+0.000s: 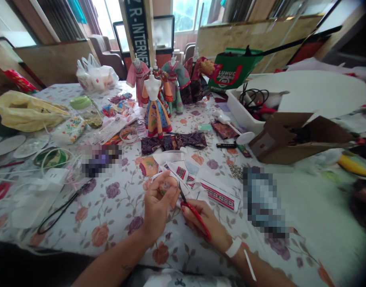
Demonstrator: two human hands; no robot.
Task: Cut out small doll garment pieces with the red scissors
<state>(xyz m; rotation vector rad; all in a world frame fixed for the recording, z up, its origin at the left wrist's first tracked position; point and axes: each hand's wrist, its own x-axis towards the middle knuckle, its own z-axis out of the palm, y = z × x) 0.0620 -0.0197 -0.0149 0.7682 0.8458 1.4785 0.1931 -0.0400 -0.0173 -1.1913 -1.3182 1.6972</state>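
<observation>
Near the front middle of the table, my left hand (160,199) pinches a small orange piece of patterned fabric (167,184) between thumb and fingers. My right hand (202,221) is closed on red-handled scissors (197,219), whose dark blades point up and left beside the fabric's right edge. Whether the blades touch the cloth I cannot tell. Just beyond both hands lie white cloth pieces with a red and black patterned band (218,196). An orange cloth scrap (149,166) rests to their left. Behind these is a dark paisley fabric strip (174,142).
Several small dress forms in costumes (156,101) stand at the back middle. On the right are an open cardboard box (278,137), a white bin (242,109) and a green bag (236,69). A power strip (39,195), a jar (89,113) and a yellow bag (24,111) occupy the left.
</observation>
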